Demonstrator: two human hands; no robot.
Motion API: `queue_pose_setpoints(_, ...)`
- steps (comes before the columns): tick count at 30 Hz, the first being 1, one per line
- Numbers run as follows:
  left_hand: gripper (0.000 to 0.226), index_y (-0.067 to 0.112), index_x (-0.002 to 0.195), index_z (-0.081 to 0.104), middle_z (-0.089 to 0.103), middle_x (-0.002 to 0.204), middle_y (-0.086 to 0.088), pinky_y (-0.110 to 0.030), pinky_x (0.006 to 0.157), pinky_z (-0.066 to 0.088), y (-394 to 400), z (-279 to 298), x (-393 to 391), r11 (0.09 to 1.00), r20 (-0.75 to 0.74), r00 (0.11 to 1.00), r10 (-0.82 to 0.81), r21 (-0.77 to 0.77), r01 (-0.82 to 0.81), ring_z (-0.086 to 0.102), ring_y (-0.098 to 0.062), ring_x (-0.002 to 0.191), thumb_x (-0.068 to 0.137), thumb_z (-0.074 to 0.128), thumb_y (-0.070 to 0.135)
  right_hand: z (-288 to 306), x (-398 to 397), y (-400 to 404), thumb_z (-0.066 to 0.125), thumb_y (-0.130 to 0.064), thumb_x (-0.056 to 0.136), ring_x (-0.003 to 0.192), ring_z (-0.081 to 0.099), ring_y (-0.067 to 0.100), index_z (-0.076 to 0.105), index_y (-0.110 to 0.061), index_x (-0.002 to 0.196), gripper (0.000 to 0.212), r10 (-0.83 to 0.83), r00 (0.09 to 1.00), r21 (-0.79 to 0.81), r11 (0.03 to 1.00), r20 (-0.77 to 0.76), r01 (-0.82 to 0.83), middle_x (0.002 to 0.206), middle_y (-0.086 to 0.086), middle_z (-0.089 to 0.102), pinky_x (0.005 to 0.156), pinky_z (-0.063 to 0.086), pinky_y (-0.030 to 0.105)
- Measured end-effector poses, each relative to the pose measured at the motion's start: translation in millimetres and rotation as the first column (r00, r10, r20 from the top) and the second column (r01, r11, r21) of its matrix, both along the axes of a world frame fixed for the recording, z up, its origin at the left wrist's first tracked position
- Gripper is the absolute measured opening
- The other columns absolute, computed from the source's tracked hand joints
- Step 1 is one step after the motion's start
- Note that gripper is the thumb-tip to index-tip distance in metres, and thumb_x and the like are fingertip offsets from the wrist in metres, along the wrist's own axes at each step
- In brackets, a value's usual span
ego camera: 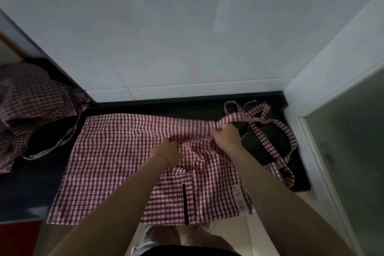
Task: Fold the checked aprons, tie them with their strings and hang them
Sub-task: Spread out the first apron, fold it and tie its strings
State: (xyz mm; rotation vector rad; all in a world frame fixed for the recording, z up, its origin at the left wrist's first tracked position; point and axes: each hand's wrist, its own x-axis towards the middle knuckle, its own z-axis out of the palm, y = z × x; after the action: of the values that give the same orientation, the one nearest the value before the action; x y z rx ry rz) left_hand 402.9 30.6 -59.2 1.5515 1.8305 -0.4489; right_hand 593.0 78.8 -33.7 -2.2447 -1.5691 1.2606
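A red-and-white checked apron (116,164) lies spread across a dark counter (29,189), its near edge hanging over the front. My left hand (168,151) pinches a fold of the cloth near the middle. My right hand (226,134) grips the bunched upper edge further right, lifted slightly. The apron's checked strings (270,129) loop loosely over the dark surface to the right of that hand. A white label with writing (239,197) shows on the cloth near my right forearm.
A heap of more checked aprons (31,106) sits at the left end of the counter. A white tiled wall (187,37) rises behind, and a white frame with frosted glass (342,151) closes the right side.
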Motion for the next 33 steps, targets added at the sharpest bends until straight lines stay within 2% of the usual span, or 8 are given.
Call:
queue_pose_setpoints(2,0.049,0.016,0.134,0.055,0.049,0.14,-0.007,-0.041,0.103,0.044,7,4,2,0.999,-0.005,1.0,-0.024,-0.044,0.023,0.052,-0.026,0.122,0.095,0.045,0.044,4,18,-5,0.051,-0.02,0.1,0.076,0.059,0.021,0.063,-0.001,0.111,0.025,0.324,0.936,-0.488,0.844,0.136,-0.221,0.109,0.015,0.068,0.072,0.048,0.032)
queue_pose_setpoints(4,0.045,0.013,0.124,0.062,0.061,0.125,-0.007,-0.039,0.098,0.048,16,9,2,1.0,-0.016,1.0,0.01,-0.017,-0.01,0.059,-0.024,0.112,0.096,0.043,0.044,14,24,0,0.054,-0.014,0.098,0.094,0.061,0.025,0.057,-0.002,0.128,0.032,0.565,0.797,-0.648,0.692,0.213,-0.318,0.121,0.015,0.063,0.083,0.047,0.034)
queue_pose_setpoints(8,0.027,0.013,0.101,0.065,0.06,0.085,-0.001,-0.031,0.071,0.049,30,20,-4,0.95,-0.028,0.98,0.197,0.252,-0.183,0.057,-0.016,0.078,0.098,0.045,0.031,32,3,17,0.05,-0.02,0.101,0.101,0.063,0.024,0.064,-0.01,0.114,0.022,0.478,0.694,-0.16,0.866,0.538,-0.473,0.108,0.006,0.064,0.079,0.047,0.033)
queue_pose_setpoints(12,0.022,0.015,0.114,0.056,0.053,0.11,-0.005,-0.036,0.086,0.049,41,14,-24,0.874,-0.013,0.992,0.124,0.475,-0.103,0.051,-0.02,0.099,0.095,0.048,0.023,15,-25,29,0.051,-0.016,0.098,0.084,0.058,0.021,0.06,-0.011,0.103,0.011,0.388,0.799,0.149,0.853,0.46,-0.5,0.098,0.005,0.061,0.069,0.047,0.032)
queue_pose_setpoints(18,0.035,0.018,0.131,0.053,0.057,0.124,-0.005,-0.045,0.11,0.034,62,-4,-51,0.949,-0.016,0.996,-0.088,0.303,0.089,0.051,-0.023,0.117,0.102,0.039,0.033,-12,-50,41,0.055,-0.029,0.098,0.111,0.054,0.023,0.059,-0.018,0.123,0.028,0.565,0.753,0.009,0.798,0.336,-0.603,0.119,0.005,0.057,0.104,0.039,0.043)
queue_pose_setpoints(24,0.05,0.024,0.138,0.042,0.053,0.128,-0.009,-0.045,0.102,0.045,77,-15,-60,0.986,0.083,0.992,-0.091,0.147,0.078,0.052,-0.025,0.116,0.091,0.06,0.025,-15,-66,48,0.056,-0.015,0.095,0.106,0.058,0.025,0.049,-0.017,0.127,0.033,0.627,0.678,-0.161,0.768,0.384,-0.62,0.108,0.005,0.062,0.112,0.031,0.05)
queue_pose_setpoints(27,0.066,0.03,0.146,0.035,0.033,0.142,-0.012,-0.044,0.099,0.049,77,-15,-56,0.976,0.033,0.989,-0.145,0.168,0.138,0.037,-0.029,0.13,0.088,0.065,0.021,-15,-70,45,0.055,-0.013,0.096,0.108,0.058,0.024,0.054,-0.016,0.127,0.031,0.691,0.635,-0.247,0.72,0.346,-0.648,0.12,0.008,0.062,0.107,0.039,0.045)
queue_pose_setpoints(33,0.022,0.026,0.112,0.063,0.052,0.124,-0.002,-0.041,0.107,0.033,83,-17,-51,0.917,0.07,0.958,-0.278,0.314,0.244,0.046,-0.021,0.119,0.091,0.059,0.032,-15,-71,37,0.061,-0.017,0.092,0.107,0.055,0.021,0.061,-0.016,0.114,0.022,0.66,0.722,-0.152,0.751,0.207,-0.643,0.124,0.008,0.056,0.086,0.047,0.029)
